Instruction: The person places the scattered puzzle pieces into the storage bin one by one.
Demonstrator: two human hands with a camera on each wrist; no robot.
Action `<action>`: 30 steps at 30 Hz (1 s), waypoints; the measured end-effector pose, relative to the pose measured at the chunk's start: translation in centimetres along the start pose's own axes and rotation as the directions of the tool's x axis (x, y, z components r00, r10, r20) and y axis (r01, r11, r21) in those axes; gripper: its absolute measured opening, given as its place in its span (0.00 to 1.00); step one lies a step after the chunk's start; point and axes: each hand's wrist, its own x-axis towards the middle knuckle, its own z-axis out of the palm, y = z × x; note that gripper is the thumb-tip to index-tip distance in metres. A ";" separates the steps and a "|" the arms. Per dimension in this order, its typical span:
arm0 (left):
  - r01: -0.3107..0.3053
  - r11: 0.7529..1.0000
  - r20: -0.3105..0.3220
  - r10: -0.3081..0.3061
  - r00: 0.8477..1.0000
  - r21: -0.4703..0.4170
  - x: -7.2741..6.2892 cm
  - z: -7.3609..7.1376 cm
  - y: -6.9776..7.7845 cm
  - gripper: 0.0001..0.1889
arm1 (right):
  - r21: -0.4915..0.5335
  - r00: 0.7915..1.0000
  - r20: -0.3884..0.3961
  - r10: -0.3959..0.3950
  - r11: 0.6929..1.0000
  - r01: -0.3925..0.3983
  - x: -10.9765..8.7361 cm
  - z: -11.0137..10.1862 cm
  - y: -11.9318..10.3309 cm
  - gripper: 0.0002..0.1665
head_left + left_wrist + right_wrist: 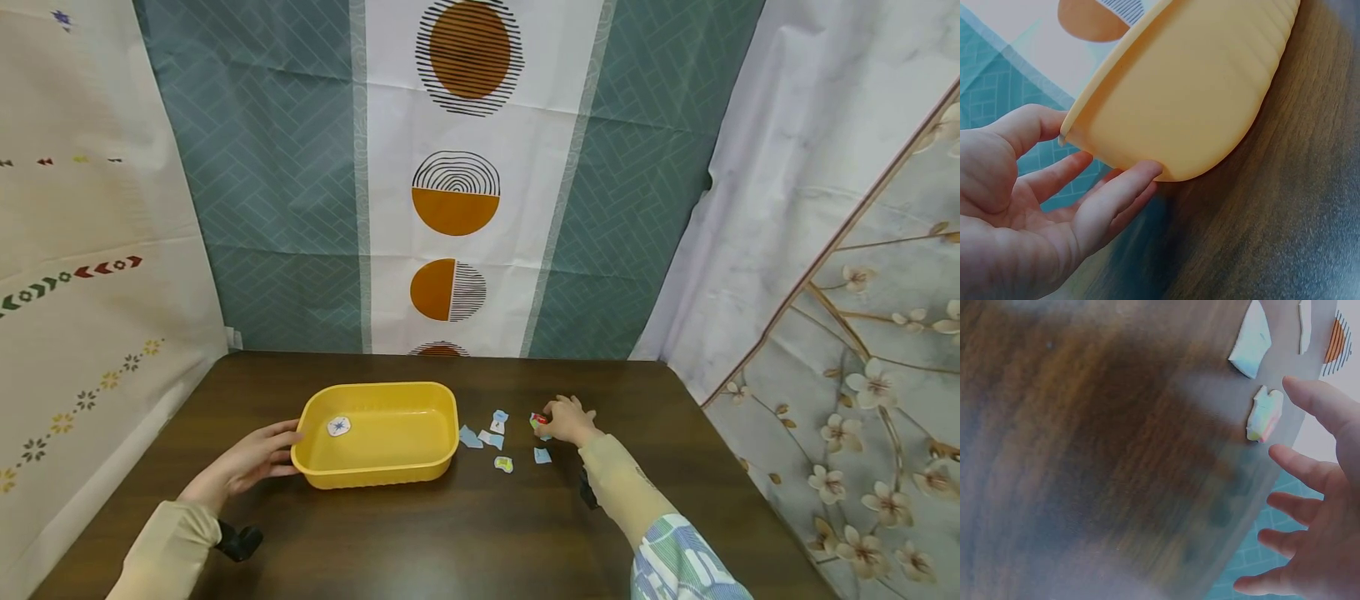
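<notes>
Yellow tub (pixel 378 433) on the dark table (pixel 465 533), its left end touched by the left hand (pixel 251 462) with straight fingers. Right hand (pixel 570 421), fingers spread, hovers by a small red piece (pixel 537 420) among scattered paper pieces (pixel 491 439).

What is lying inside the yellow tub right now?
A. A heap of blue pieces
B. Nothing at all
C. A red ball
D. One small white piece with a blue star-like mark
D: in the head view a single small white piece with a blue star-like mark lies inside the yellow tub, near its left end, while the other small pieces lie on the table to its right.
</notes>
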 end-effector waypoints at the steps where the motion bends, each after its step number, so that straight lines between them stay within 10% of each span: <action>1: 0.001 1.000 0.000 -0.001 1.000 0.000 0.0 0.0 0.0 0.38 | -0.002 1.000 0.000 0.002 1.000 -0.002 0.0 0.1 0.0 0.31; 30: -0.005 1.000 0.005 0.006 1.000 -0.011 -0.1 -0.2 0.0 0.39 | -0.037 1.000 -0.005 -0.003 0.999 0.003 0.5 1.2 0.0 0.10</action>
